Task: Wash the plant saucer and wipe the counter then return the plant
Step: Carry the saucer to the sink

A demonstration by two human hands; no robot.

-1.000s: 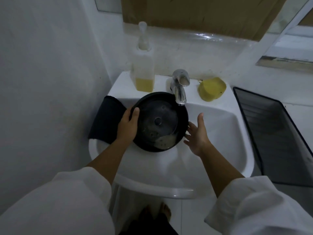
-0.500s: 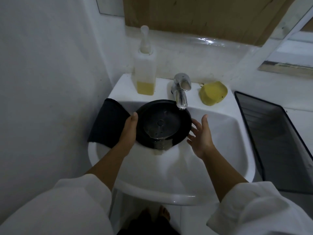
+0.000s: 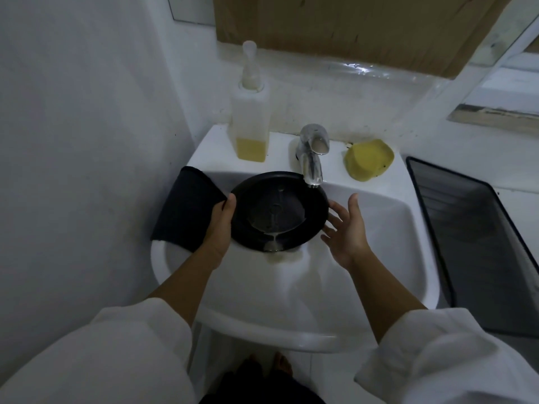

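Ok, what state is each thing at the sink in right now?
saucer, tilted, water spilling off its near rim
left hand, grips saucer's left rim
right hand, open, beside saucer's right rim
soap bottle, upright, roughly quarter full
cloth, draped over left rim of sink
sponge, lying on sink ledge

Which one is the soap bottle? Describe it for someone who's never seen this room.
Find the white sink and its back ledge. Left of the metal tap stands the soap bottle. It's the only tall clear thing there, with yellow liquid at its bottom.
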